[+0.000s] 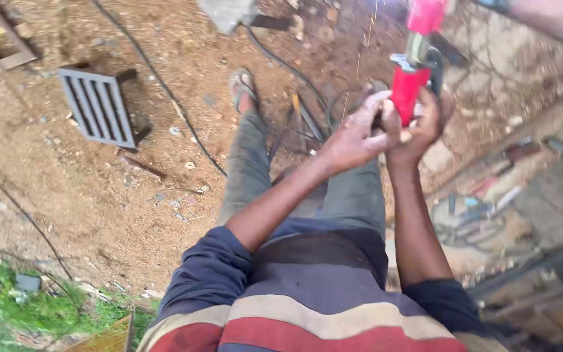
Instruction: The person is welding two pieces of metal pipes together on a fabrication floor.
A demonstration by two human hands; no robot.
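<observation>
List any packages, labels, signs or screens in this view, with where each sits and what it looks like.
None can be made out: no package, label, sign or screen shows.
Nearest to one: the red-handled tool gripped by the left hand and right hand, plain red with a grey metal middle.
A grey slatted metal grate lies on the dirt at upper left, unmarked.

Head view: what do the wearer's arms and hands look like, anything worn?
Both hands, left hand and right hand, are bare: no gloves, rings or watch visible. Forearms are bare too. Dark navy sleeves are pushed up near the elbows, part of a shirt striped navy, cream and red.
</observation>
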